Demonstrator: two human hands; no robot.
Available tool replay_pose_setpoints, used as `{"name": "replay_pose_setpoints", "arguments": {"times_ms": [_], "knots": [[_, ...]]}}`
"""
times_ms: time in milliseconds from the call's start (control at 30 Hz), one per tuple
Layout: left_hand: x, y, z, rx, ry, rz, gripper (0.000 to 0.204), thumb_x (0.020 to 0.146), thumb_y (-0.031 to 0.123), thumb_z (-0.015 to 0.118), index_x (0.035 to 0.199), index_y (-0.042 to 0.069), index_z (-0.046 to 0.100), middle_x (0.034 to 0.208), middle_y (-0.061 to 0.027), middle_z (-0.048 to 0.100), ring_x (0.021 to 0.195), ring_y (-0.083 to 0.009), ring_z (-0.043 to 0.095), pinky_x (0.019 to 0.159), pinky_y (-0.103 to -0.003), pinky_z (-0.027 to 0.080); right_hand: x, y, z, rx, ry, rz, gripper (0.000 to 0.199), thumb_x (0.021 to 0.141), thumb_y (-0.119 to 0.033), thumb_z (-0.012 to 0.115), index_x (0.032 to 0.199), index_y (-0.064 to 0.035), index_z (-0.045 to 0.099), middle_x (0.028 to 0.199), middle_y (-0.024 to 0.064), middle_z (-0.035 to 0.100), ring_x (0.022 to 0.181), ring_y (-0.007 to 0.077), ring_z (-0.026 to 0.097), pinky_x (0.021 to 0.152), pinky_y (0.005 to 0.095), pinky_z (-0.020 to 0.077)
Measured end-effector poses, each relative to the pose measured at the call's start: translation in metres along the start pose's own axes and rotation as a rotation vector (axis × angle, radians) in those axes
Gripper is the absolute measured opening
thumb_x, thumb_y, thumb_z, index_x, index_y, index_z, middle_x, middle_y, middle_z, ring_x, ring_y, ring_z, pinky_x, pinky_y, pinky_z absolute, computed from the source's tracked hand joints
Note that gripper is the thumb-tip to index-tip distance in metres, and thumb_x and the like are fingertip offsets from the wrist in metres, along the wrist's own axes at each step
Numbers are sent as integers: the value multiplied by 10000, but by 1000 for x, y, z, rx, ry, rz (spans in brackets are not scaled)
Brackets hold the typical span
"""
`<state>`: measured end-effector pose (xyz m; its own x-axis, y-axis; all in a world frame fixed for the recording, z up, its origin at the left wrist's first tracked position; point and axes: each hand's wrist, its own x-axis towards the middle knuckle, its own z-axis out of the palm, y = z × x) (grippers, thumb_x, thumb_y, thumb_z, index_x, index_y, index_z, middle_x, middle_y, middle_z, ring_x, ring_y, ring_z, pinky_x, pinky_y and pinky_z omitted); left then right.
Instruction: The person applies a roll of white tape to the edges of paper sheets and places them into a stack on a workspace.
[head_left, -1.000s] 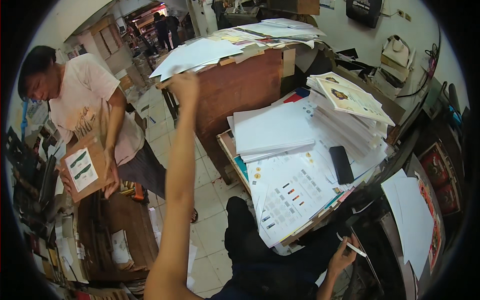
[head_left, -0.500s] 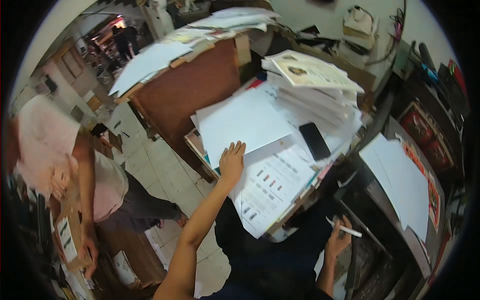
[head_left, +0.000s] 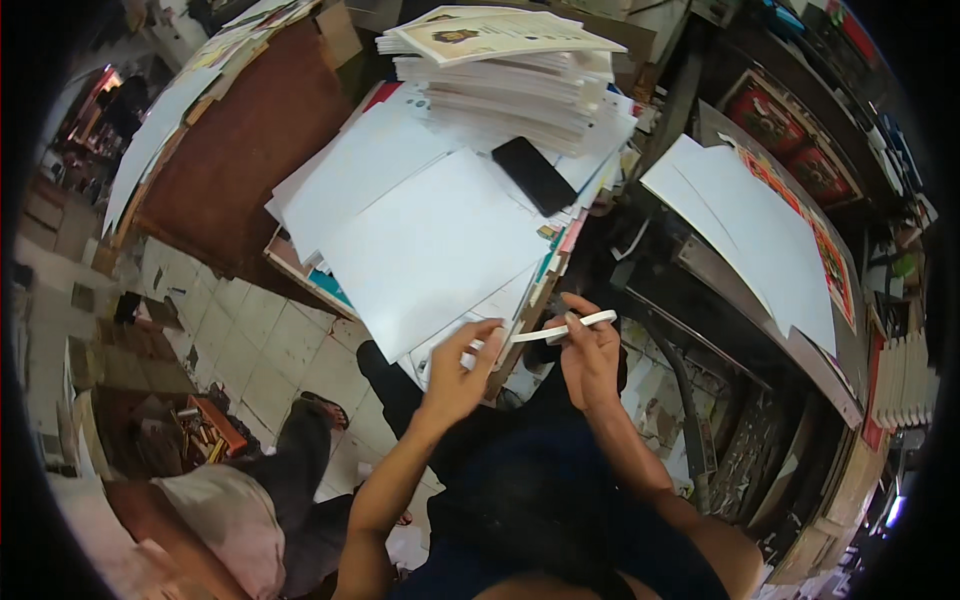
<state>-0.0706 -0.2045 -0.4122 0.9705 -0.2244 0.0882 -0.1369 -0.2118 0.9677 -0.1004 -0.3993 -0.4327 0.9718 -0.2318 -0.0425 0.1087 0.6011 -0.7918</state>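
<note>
My right hand (head_left: pixel 590 362) is closed around a slim white stick (head_left: pixel 585 325), held slantwise with its left end toward my left hand. My left hand (head_left: pixel 462 372) has thumb and fingers pinched together at the near edge of the papers, close to that end. What lies between those fingertips is hidden. Above the hands a large blank white sheet (head_left: pixel 430 245) covers most of a printed sheet, on a pile of papers. A black phone (head_left: pixel 535 176) rests at the pile's right side.
Behind the phone rises a tall stack of papers (head_left: pixel 505 95) topped by printed cream sheets. A dark machine with white sheets (head_left: pixel 750 235) on it stands right. Left are a brown cabinet (head_left: pixel 235 165), a tiled floor (head_left: pixel 265 335) and another person (head_left: pixel 215 520) beside an orange box (head_left: pixel 215 425).
A blank sheet now covers most of the printed one. My left hand has left the sheet's middle for the near edge; my right hand has brought the white stick beside it. The view has shifted.
</note>
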Motion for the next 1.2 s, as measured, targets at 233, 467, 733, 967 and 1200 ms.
{"name": "replay_pose_setpoints", "arguments": {"times_ms": [233, 467, 733, 967, 1200], "knots": [[-12, -13, 39, -178, 64, -59, 163, 947, 165, 712, 935, 2, 706, 737, -12, 674, 657, -42, 553, 573, -232, 440, -17, 17, -5, -530, 118, -209, 419, 923, -48, 695, 1317, 28, 575, 988, 123, 723, 917, 156, 664, 864, 283, 508], [-20, -15, 20, -105, 73, -181, 204, 948, 168, 708, 971, -33, 730, 754, -56, 717, 658, -74, 612, 595, -261, 482, -6, 28, -8, -938, -39, -415, 587, 885, 29, 707, 1434, 3, 502, 936, 75, 707, 845, 118, 615, 864, 283, 483], [-17, -30, -3, 79, 146, -236, 497, 929, 281, 714, 1340, 22, 614, 1063, -152, 730, 947, -201, 698, 777, -353, 542, 22, 17, 0, -730, 40, -496, 584, 951, 7, 649, 1480, 25, 401, 853, 18, 625, 791, 69, 543, 761, 224, 450], [-10, -96, -41, 862, 199, 95, 561, 882, 413, 719, 1342, 105, 627, 1514, -157, 473, 1462, -384, 338, 1166, -629, 228, 34, 4, 3, -646, -1, -425, 556, 933, 37, 659, 1440, 22, 432, 866, 29, 626, 836, 87, 561, 850, 238, 445], [4, -115, -43, 658, 353, 253, 561, 845, 257, 776, 1329, 43, 590, 1450, -200, 509, 1387, -428, 416, 1152, -531, 332, 32, 33, 25, -748, -172, -398, 587, 901, 45, 688, 1431, 38, 435, 869, 33, 630, 845, 101, 576, 867, 260, 460]]}}
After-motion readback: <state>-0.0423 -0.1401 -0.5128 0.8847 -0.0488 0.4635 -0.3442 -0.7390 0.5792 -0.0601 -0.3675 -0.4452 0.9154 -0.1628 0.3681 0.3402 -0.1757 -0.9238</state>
